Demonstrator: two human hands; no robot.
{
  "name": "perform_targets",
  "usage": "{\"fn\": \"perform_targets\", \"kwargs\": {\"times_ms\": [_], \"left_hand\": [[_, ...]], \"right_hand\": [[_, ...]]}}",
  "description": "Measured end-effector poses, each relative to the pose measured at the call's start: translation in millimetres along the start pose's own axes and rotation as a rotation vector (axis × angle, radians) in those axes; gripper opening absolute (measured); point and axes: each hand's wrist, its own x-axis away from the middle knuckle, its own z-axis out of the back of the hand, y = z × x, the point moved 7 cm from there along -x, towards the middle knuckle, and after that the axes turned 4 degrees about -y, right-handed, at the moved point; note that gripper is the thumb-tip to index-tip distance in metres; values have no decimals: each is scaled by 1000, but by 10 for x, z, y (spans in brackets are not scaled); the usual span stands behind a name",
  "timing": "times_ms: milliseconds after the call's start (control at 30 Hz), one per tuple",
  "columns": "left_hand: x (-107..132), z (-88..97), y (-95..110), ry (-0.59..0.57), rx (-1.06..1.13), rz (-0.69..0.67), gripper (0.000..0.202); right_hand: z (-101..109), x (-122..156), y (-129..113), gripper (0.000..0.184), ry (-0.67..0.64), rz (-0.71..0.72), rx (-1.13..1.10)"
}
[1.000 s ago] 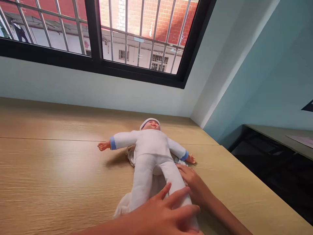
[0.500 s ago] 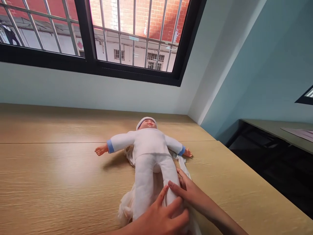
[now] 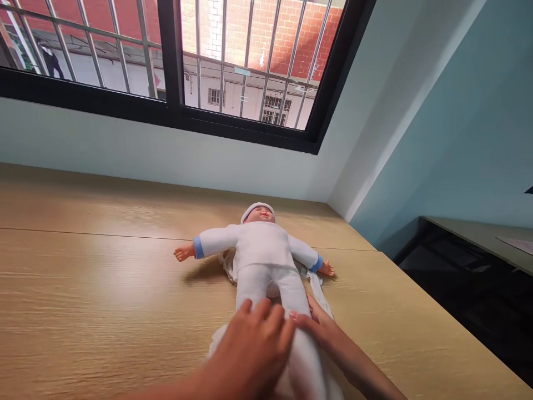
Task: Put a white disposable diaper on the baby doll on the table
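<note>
Left hand: the left hand (image 3: 250, 350) lies across the doll's thighs from the lower left of the frame, its fingers spread and curved downward on the white fabric.

Right hand: the right hand (image 3: 328, 339) comes in from the lower right along the outer side of the doll's leg, with its fingers reaching inward toward the left hand.

Grip: the two hands are close together and almost meet over the legs. Neither looks clamped on anything, and I cannot tell whether either is pinching the cloth.

Doll: the baby doll (image 3: 262, 250) lies face up near the middle of the frame, with its head away from the person and its arms spread. It wears a white suit with blue cuffs and a white cap.

Cloth: a white cloth (image 3: 219, 341) lies under the doll, bunched beside its legs, and a narrow strip runs up past the hip on the right. More white fabric is heaped below the hands.

Table: a light wooden table (image 3: 83, 278) holds the doll and cloth, and a seam crosses it.

Above: a black window frame (image 3: 166, 105) with metal bars (image 3: 220, 55) fills the top of the frame, with a brick wall (image 3: 266, 33) beyond.

Right: a dark desk (image 3: 470, 239) stands lower, beyond the table's edge.
</note>
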Motion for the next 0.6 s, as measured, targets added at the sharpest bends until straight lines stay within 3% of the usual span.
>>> {"fn": "perform_targets", "kwargs": {"times_ms": [100,167,333,467,600], "left_hand": [[-14,14,-482,-244,13,397,33],[1,8,-682,-318,14,505,55],[-16,-66,-826,-247,77,377,58],[-36,-20,-894,-57,130,319,48],[-71,97,-927,80,185,274,36]], "right_hand": [[-8,17,-19,60,-6,-32,-85],[-14,15,-5,62,-26,-57,-133],[33,-28,134,53,-27,-98,-234],[59,-16,200,40,-16,-145,-256],[85,0,151,43,-5,-157,-252]]}}
